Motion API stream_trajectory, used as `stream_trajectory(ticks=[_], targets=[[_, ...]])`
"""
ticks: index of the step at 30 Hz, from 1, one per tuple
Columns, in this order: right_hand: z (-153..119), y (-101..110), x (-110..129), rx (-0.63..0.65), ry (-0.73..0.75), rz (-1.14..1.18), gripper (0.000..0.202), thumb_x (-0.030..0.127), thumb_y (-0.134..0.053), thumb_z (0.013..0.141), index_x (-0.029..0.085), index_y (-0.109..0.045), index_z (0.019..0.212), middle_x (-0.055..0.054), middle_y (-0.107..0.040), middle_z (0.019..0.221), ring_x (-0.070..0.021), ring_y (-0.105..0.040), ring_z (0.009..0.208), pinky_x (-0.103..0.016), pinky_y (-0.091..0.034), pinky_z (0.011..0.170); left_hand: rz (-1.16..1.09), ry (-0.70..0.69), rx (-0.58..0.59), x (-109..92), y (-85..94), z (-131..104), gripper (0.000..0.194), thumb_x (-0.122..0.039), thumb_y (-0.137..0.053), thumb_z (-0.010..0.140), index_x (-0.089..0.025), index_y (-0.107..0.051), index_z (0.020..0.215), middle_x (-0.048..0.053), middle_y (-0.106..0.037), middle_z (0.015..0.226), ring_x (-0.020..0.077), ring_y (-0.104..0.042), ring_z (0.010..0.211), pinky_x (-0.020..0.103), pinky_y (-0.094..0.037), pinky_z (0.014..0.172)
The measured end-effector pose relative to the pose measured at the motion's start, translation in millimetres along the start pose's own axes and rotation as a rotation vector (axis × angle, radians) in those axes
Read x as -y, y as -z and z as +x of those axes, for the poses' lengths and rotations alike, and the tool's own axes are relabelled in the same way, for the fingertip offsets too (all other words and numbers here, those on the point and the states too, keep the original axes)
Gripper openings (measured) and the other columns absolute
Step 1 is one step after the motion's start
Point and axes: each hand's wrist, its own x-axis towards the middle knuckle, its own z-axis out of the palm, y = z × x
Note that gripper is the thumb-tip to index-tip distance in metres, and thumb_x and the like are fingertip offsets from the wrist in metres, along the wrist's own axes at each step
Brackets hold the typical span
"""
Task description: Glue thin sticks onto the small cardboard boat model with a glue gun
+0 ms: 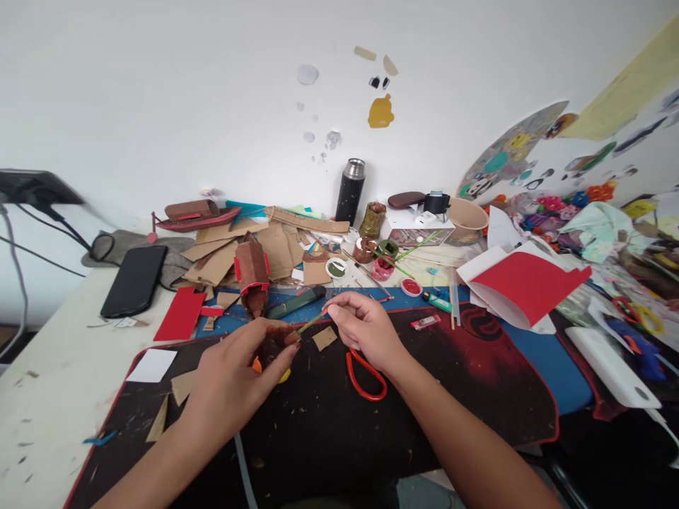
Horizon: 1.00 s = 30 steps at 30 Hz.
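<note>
My left hand is closed around a small brown piece, most of it covered by the fingers. My right hand pinches a thin green stick, whose left end meets the piece in my left hand. Orange and yellow bits show behind the left fingers. Red scissor handles lie on the black mat below my right hand. A small cardboard square rests between the hands. Beyond my left hand stands a brown model with red trim.
Open paint pots, a black flask and cardboard scraps line the back. A black phone lies at the left. Red paper and a white power strip are at the right.
</note>
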Motion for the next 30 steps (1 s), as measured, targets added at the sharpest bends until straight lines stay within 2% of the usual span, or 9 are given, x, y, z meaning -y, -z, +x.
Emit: stream_trajectory(ticks=[10,20,30], targets=[[-0.9,2.8,-1.3,0.028,0.004,-0.003,0.037,0.052,-0.081,0.084,0.018,-0.067,0.092,0.013,-0.039,0.051,-0.0038,-0.026,0.037,-0.021,-0.019,0.038,0.050,-0.059,-0.036,1.3,-1.7,-0.3,0.022,-0.044,-0.064,0.096,-0.025,-0.074,0.099,-0.001,-0.076,0.080,0.0156,-0.067,0.064,0.025,-0.053,0.063],[-2.2,7.4,-3.2,0.064,0.027,-0.050,0.034,0.050,-0.078,0.087,0.019,-0.070,0.095,0.012,-0.044,0.053,-0.0045,-0.029,0.038,-0.021,-0.022,0.039,0.027,0.015,-0.028,-2.4,0.5,2.7,0.028,-0.050,-0.062,0.094,-0.025,-0.075,0.096,0.000,-0.077,0.079,0.0170,-0.068,0.064,0.027,-0.056,0.065],[-3.1,9.0,-3.9,0.081,0.034,-0.052,0.030,0.047,-0.078,0.089,0.019,-0.071,0.096,0.012,-0.042,0.052,-0.0048,-0.030,0.038,-0.021,-0.022,0.039,0.006,0.035,-0.033,-2.6,2.0,2.1,0.029,-0.051,-0.064,0.094,-0.025,-0.075,0.097,0.001,-0.078,0.081,0.0168,-0.067,0.062,0.027,-0.056,0.065]])
